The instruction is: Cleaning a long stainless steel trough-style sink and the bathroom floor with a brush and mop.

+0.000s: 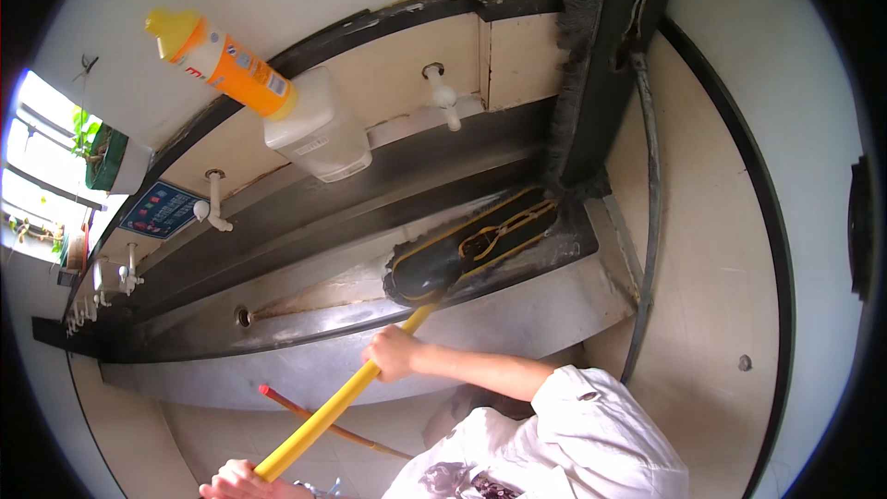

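A long yellow pole (323,416) slants up from the lower left into a metal trough sink (305,300). My right hand (392,352) is closed around its upper part. Lower down, by the bottom edge of the view, my left hand (242,482) wraps round the same pole. At its far end is a wide, dark mop head (428,273) with yellow edging, a yellow wire frame and grey fuzz along its rim. This mop head lies in the right end of the sink and looks wet.
White taps (442,97) line the tiled wall. An orange bottle (236,69) and a white plastic jug (319,129) stand on the ledge. A dark fringed mop (591,65) hangs at right beside a grey pipe (652,176). Below the sink leans a red-tipped stick (314,416).
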A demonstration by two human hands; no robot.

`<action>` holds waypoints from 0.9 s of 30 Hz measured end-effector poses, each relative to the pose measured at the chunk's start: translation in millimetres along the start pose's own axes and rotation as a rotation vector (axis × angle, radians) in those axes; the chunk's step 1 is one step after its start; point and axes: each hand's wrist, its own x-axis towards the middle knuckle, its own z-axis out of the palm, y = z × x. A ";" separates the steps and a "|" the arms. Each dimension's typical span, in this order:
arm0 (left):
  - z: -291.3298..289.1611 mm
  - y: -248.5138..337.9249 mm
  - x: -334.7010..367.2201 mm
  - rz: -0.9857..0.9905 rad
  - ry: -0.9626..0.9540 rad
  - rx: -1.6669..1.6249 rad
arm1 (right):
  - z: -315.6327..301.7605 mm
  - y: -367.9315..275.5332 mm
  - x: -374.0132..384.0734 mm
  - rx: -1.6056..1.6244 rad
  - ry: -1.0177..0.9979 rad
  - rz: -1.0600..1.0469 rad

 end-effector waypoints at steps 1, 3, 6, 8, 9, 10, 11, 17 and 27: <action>-2.2 13.0 2.2 0.017 -0.016 0.001 | 5.8 -10.3 5.2 -0.001 -0.004 -0.011; -3.0 37.1 2.6 0.065 -0.030 0.111 | 20.5 -30.5 13.6 0.077 -0.001 -0.080; 14.8 63.1 1.9 0.087 -0.128 0.175 | 39.1 -57.3 28.2 0.120 -0.051 -0.175; 27.2 68.9 0.0 0.105 -0.168 0.208 | 47.2 -67.2 38.4 0.168 -0.061 -0.224; 34.0 67.9 -2.2 0.099 -0.205 0.268 | 49.8 -70.1 42.9 0.210 -0.066 -0.260; 40.5 67.1 -3.8 0.091 -0.244 0.329 | 54.5 -69.5 48.2 0.218 -0.083 -0.270; 43.1 62.8 -7.8 0.092 -0.247 0.337 | 57.5 -65.9 51.8 0.223 -0.083 -0.276; 57.2 32.9 -13.9 0.151 -0.163 0.382 | 53.5 -54.4 63.6 0.371 -0.106 -0.272; 42.4 27.8 -21.9 0.057 -0.092 0.161 | 12.2 -27.3 -11.3 0.198 -0.044 -0.114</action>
